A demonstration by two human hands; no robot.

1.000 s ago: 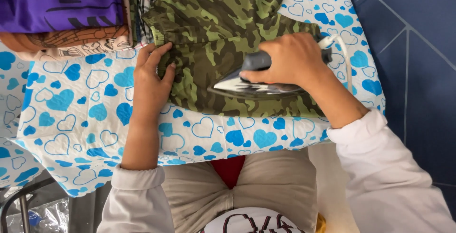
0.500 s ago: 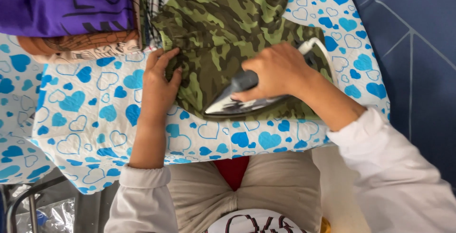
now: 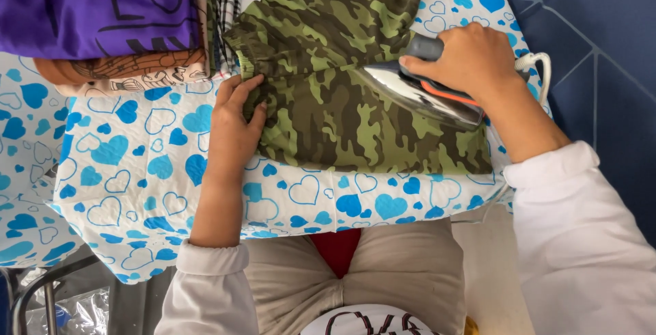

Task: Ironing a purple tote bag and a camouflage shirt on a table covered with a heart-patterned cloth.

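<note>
A green camouflage garment (image 3: 342,103) lies spread on an ironing board covered in white cloth with blue hearts (image 3: 150,178). My right hand (image 3: 471,58) grips the grey handle of an electric iron (image 3: 417,92), whose shiny soleplate is tilted up over the garment's right part. My left hand (image 3: 236,127) lies flat on the garment's left edge, fingers spread, pinning the fabric down near its gathered waistband.
A stack of folded clothes, purple on top (image 3: 96,7) with brown and patterned pieces under it, sits at the board's far left. The iron's white cord (image 3: 540,68) loops off the right edge. Blue tiled floor (image 3: 588,28) lies to the right; metal board legs (image 3: 48,294) show lower left.
The iron has moved from the garment's lower middle up and to the right, and its soleplate is tilted more. My left hand stays on the left edge.
</note>
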